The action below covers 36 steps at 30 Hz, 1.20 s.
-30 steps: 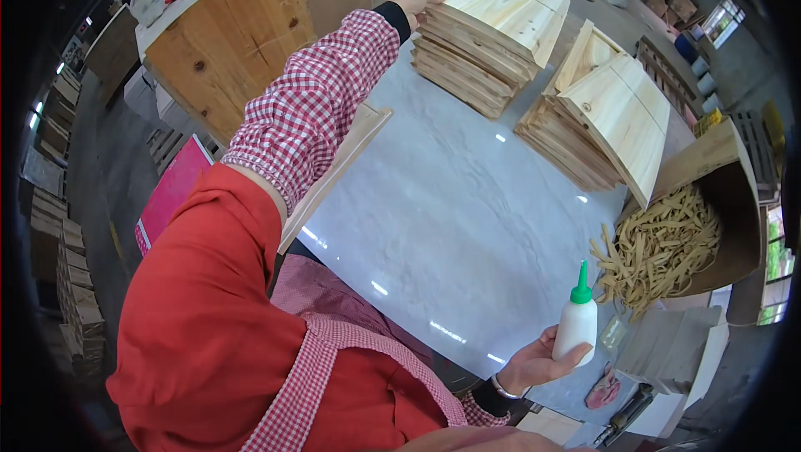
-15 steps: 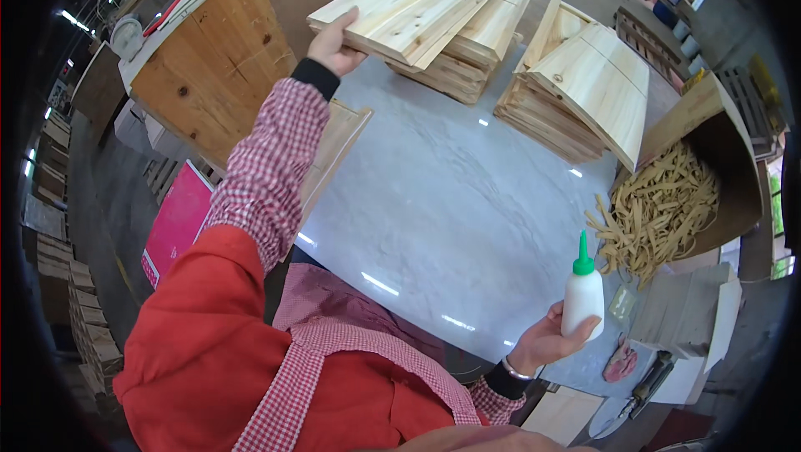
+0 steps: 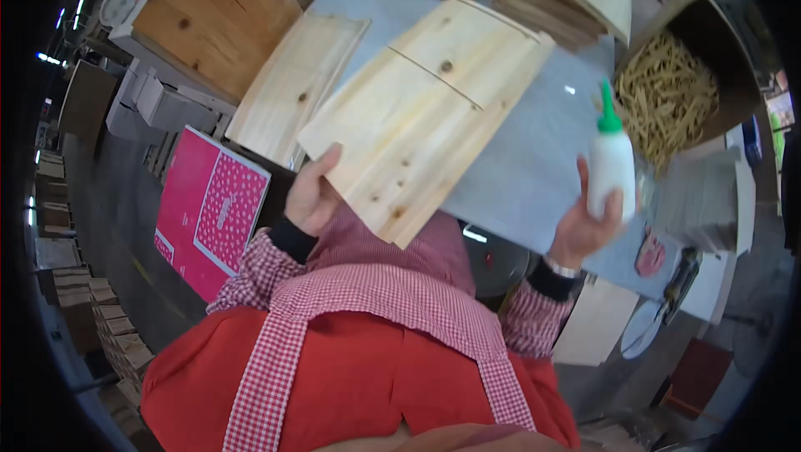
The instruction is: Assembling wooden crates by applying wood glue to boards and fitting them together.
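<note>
My left hand (image 3: 313, 195) grips the near left corner of a pale wooden panel (image 3: 417, 110), thumb on top. The panel has a groove across it and several knots, and it tilts above the grey table (image 3: 509, 185). On the right, my right hand (image 3: 584, 223) is closed round a white squeeze bottle (image 3: 612, 173) with a green nozzle pointing up. Another pale board (image 3: 300, 89) lies at the table's left side, just beyond my left hand.
Stacks of wooden panels (image 3: 551, 10) stand at the table's far side. A cardboard box (image 3: 738, 60) of tan strips (image 3: 667, 89) is at the right. A large knotty board (image 3: 217, 27) and a pink printed sheet (image 3: 213, 210) are on the left. A pink cloth (image 3: 650, 253) lies near the right edge.
My left hand has drawn a panel off the far stack and toward my body. The right hand, still holding the bottle, has risen slightly. My view has tipped downward.
</note>
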Each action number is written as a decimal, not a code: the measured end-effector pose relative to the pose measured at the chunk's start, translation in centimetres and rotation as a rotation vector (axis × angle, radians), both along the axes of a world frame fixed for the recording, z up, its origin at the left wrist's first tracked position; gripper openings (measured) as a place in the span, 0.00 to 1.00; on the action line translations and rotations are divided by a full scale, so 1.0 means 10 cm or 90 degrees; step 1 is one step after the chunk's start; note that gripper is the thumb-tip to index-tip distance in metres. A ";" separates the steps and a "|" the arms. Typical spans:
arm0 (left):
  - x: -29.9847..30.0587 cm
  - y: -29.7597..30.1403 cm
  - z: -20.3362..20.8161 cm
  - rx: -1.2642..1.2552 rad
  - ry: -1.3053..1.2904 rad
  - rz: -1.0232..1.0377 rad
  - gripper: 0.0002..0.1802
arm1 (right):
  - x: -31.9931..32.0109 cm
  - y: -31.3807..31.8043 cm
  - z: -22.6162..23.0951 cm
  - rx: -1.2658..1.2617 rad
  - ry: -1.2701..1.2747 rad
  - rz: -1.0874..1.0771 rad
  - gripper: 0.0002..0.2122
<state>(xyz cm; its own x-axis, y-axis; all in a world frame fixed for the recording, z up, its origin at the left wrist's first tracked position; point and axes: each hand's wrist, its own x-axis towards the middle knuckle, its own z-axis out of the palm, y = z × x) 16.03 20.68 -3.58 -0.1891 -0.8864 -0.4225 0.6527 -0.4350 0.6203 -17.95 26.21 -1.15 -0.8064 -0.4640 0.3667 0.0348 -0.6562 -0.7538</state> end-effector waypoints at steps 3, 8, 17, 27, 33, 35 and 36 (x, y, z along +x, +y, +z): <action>-0.17 0.20 -0.49 -0.016 -0.086 -0.047 0.26 | -0.12 -0.31 -0.26 0.072 0.012 0.021 0.20; -0.08 0.28 -0.36 0.076 -0.240 -0.224 0.24 | -0.25 -0.88 -0.58 0.110 -0.004 0.121 0.23; -0.03 0.58 -0.16 0.095 -0.234 -0.216 0.25 | -0.25 -1.37 -0.67 0.307 -0.004 0.228 0.25; 0.25 0.62 0.52 -0.200 -0.224 0.076 0.26 | 0.24 -1.04 -0.37 0.050 -0.139 0.170 0.22; 0.32 0.37 0.37 -0.736 -0.680 0.055 0.15 | -0.22 -0.54 0.10 -0.094 -0.017 -0.017 0.24; 0.25 0.30 0.18 -1.038 -0.815 -0.054 0.17 | -0.26 -0.35 0.10 -0.092 -0.004 -0.028 0.25; 0.23 0.29 0.02 -1.118 -0.901 -0.113 0.19 | -0.28 -0.26 0.09 -0.079 -0.022 -0.057 0.25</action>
